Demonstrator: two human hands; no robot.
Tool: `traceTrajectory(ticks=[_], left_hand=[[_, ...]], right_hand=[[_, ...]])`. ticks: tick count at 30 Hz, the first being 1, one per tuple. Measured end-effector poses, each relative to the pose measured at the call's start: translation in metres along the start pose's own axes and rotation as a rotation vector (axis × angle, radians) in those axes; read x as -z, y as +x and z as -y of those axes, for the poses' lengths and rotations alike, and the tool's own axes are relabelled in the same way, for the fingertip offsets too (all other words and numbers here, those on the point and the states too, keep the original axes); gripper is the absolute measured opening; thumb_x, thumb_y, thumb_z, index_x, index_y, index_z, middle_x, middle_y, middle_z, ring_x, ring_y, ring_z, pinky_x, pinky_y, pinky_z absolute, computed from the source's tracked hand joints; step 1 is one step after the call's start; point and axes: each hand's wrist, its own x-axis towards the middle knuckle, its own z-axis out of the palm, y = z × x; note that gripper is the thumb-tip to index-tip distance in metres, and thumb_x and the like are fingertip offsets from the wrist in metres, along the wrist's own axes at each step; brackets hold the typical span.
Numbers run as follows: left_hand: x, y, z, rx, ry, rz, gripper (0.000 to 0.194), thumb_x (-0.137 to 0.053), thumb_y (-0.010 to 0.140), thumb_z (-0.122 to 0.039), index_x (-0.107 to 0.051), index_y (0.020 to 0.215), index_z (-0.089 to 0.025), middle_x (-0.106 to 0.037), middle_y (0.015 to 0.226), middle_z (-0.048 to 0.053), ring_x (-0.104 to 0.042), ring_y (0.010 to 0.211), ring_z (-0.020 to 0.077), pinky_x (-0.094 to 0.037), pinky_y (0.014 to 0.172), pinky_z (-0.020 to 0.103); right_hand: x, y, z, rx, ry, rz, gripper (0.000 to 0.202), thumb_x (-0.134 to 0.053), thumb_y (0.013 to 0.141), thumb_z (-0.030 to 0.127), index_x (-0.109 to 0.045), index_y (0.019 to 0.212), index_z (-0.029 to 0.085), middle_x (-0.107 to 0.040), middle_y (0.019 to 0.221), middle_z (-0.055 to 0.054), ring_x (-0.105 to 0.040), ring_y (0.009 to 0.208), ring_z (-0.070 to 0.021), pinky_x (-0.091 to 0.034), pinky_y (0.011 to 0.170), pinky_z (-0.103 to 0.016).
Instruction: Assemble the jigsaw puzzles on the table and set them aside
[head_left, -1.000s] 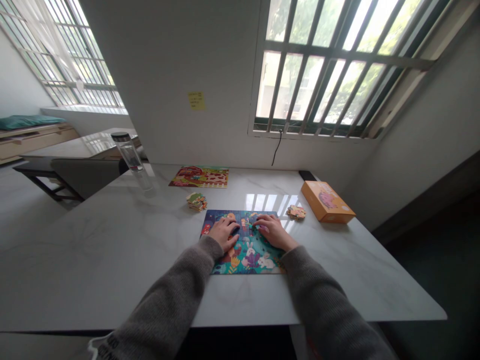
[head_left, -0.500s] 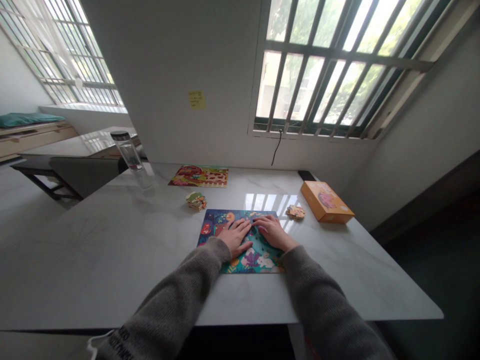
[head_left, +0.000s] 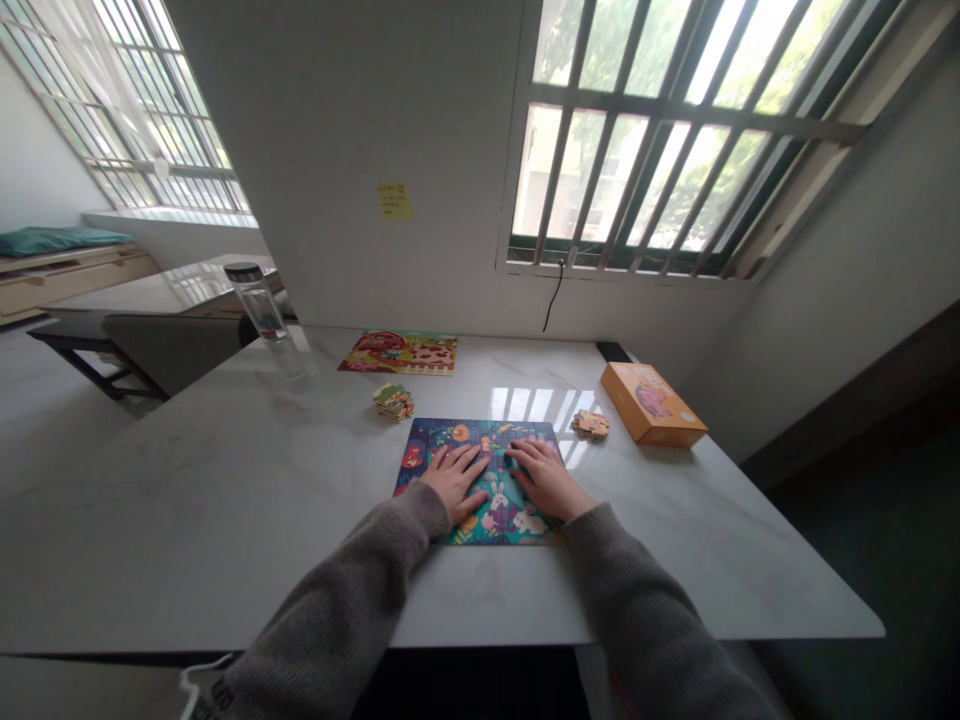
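Observation:
A jigsaw puzzle [head_left: 501, 525] with rabbits and forest animals on a blue-green ground lies flat near the front of the table. On its left half rests my left hand [head_left: 454, 482], open, palm down with the fingers spread. My right hand [head_left: 546, 476] lies open on the right half, its fingers stretched toward the middle. Both hands cover parts of the picture. Beyond the puzzle's upper left corner sits a stack of puzzle pieces [head_left: 393, 401], and a second pile of pieces [head_left: 591, 425] lies just past its upper right corner.
At the back of the white marbled table [head_left: 300, 560] lies another puzzle picture [head_left: 401, 353] of a farm. An orange box [head_left: 652, 403] is at the right, with a dark flat object [head_left: 613, 351] behind it. A clear bottle [head_left: 259, 303] stands at the back left.
My hands have drawn apart: the left slid leftward, the right a little to the right. More of the puzzle's middle shows between them.

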Motion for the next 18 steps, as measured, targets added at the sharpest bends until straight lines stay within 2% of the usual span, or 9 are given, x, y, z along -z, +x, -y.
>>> traceTrajectory(ticks=[3, 6, 11, 14, 18], left_hand=[[0.002, -0.024, 0.001, 0.093, 0.010, -0.003, 0.058, -0.045, 0.096, -0.050, -0.044, 0.149, -0.026, -0.036, 0.160, 0.006, -0.031, 0.147, 0.0289, -0.018, 0.121, 0.055], [-0.002, -0.050, 0.001, 0.129, 0.024, -0.047, 0.058, -0.049, 0.095, -0.048, -0.045, 0.148, -0.027, -0.035, 0.161, 0.006, -0.030, 0.147, 0.0285, -0.017, 0.122, 0.055], [-0.010, -0.090, 0.008, 0.145, 0.026, -0.119, 0.063, -0.055, 0.090, -0.049, -0.044, 0.149, -0.031, -0.038, 0.159, 0.005, -0.033, 0.145, 0.0299, -0.015, 0.122, 0.055], [-0.012, -0.104, 0.016, 0.142, 0.026, -0.141, 0.063, -0.055, 0.089, -0.048, -0.043, 0.149, -0.032, -0.038, 0.159, 0.004, -0.035, 0.144, 0.0293, -0.020, 0.122, 0.052], [-0.015, -0.108, 0.023, 0.118, 0.033, -0.125, 0.059, -0.054, 0.091, -0.043, -0.045, 0.148, -0.029, -0.038, 0.159, 0.005, -0.035, 0.143, 0.0290, -0.029, 0.119, 0.049]], right_hand=[[0.001, -0.022, 0.015, -0.031, -0.038, 0.022, 0.047, -0.048, 0.099, 0.033, -0.052, 0.143, 0.019, -0.046, 0.153, -0.009, -0.037, 0.143, -0.0285, -0.031, 0.118, -0.047], [0.004, -0.050, 0.032, -0.036, -0.072, 0.016, 0.051, -0.046, 0.100, 0.039, -0.046, 0.148, 0.021, -0.039, 0.158, -0.007, -0.028, 0.149, -0.0281, -0.028, 0.120, -0.048], [0.011, -0.085, 0.045, -0.025, -0.093, 0.009, 0.051, -0.043, 0.101, 0.043, -0.044, 0.150, 0.028, -0.037, 0.159, -0.004, -0.031, 0.148, -0.0272, -0.027, 0.121, -0.051], [0.013, -0.093, 0.045, -0.016, -0.096, 0.027, 0.051, -0.046, 0.100, 0.042, -0.042, 0.151, 0.034, -0.034, 0.161, -0.002, -0.029, 0.149, -0.0277, -0.026, 0.121, -0.053], [0.010, -0.096, 0.044, -0.001, -0.101, 0.033, 0.048, -0.045, 0.101, 0.034, -0.044, 0.149, 0.036, -0.036, 0.159, -0.001, -0.029, 0.149, -0.0273, -0.028, 0.120, -0.053]])
